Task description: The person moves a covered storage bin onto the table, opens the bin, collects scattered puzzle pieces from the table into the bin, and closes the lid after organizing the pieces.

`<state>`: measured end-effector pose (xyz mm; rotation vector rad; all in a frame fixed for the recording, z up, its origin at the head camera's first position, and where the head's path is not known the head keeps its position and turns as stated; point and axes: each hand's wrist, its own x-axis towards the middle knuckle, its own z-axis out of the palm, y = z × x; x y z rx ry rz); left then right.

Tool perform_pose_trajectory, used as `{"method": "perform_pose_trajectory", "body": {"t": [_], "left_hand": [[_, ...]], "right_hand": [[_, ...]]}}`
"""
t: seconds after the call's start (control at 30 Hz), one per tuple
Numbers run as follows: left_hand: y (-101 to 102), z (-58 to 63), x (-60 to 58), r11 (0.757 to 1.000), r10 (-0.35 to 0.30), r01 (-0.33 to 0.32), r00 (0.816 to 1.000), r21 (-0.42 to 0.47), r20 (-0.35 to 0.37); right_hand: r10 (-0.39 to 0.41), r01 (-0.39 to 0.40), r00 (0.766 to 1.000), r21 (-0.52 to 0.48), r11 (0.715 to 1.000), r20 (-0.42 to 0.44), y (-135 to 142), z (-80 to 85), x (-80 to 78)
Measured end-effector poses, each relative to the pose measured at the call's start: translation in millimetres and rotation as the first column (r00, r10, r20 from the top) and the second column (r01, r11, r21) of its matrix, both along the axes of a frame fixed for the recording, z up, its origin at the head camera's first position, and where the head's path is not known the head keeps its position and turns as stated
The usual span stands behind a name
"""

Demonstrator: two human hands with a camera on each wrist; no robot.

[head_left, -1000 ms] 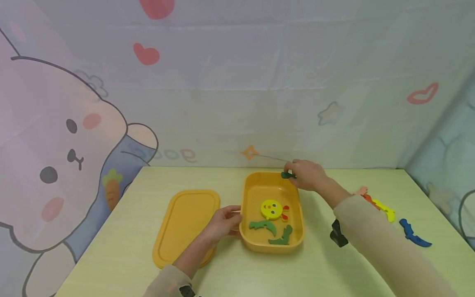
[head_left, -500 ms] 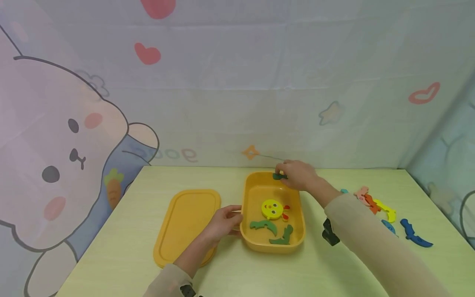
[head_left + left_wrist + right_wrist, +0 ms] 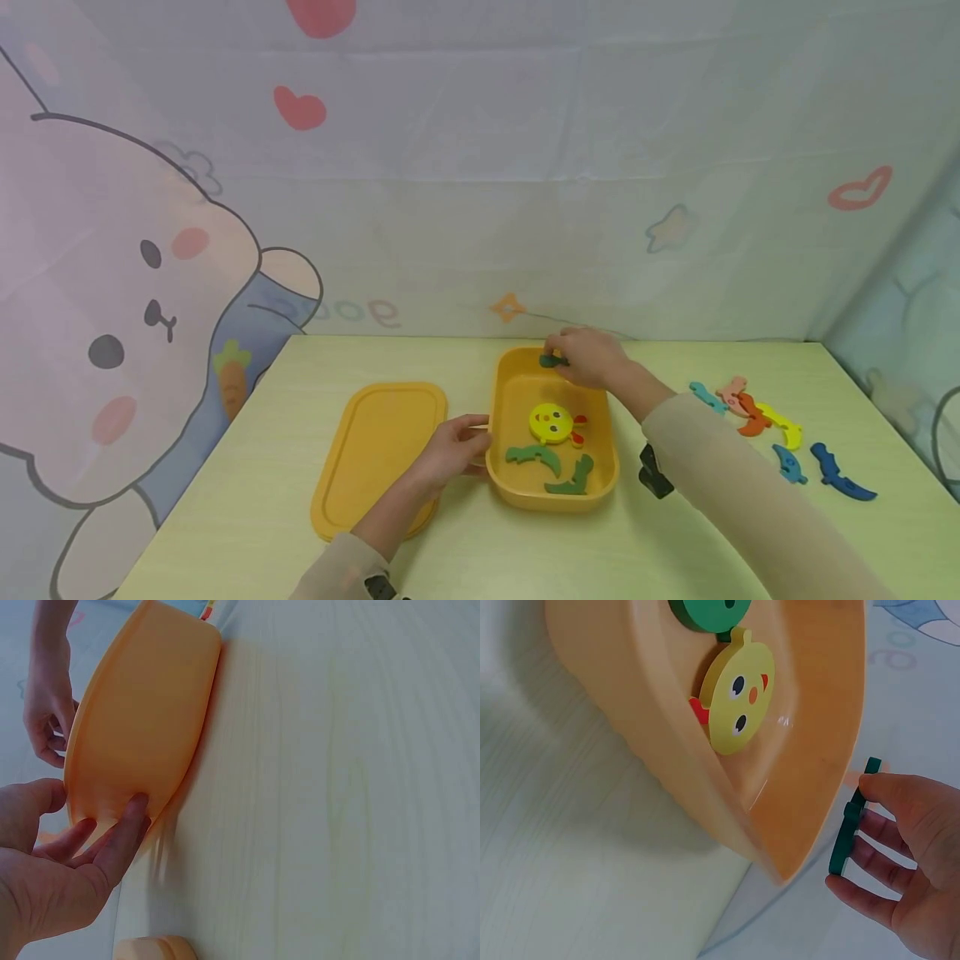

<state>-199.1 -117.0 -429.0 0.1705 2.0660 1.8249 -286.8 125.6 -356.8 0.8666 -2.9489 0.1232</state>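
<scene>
A green puzzle piece (image 3: pixel 550 362) is pinched by the right hand (image 3: pixel 591 358) at the yellow box (image 3: pixel 517 400), touched by the relaxed left hand (image 3: pixel 453 448), the chick disc (image 3: pixel 551 423) already inside, loose pieces (image 3: pixel 753 416) remaining to their right.

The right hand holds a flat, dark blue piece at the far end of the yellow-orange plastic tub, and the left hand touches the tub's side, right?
Only the colour is off: the right wrist view shows the flat piece in the right hand is dark green. It is at the far end of the yellow-orange tub, whose side the left hand touches.
</scene>
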Motion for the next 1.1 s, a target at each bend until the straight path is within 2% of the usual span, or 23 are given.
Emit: {"method": "perform_pose_trajectory", "body": {"t": [1.1], "left_hand": [[-0.9, -4.4, -4.5, 0.999, 0.007, -0.007, 1.0, -0.04, -0.018]], "right_hand": [[-0.051, 0.051, 0.998, 0.03, 0.998, 0.026, -4.4, -3.6, 4.2]]}}
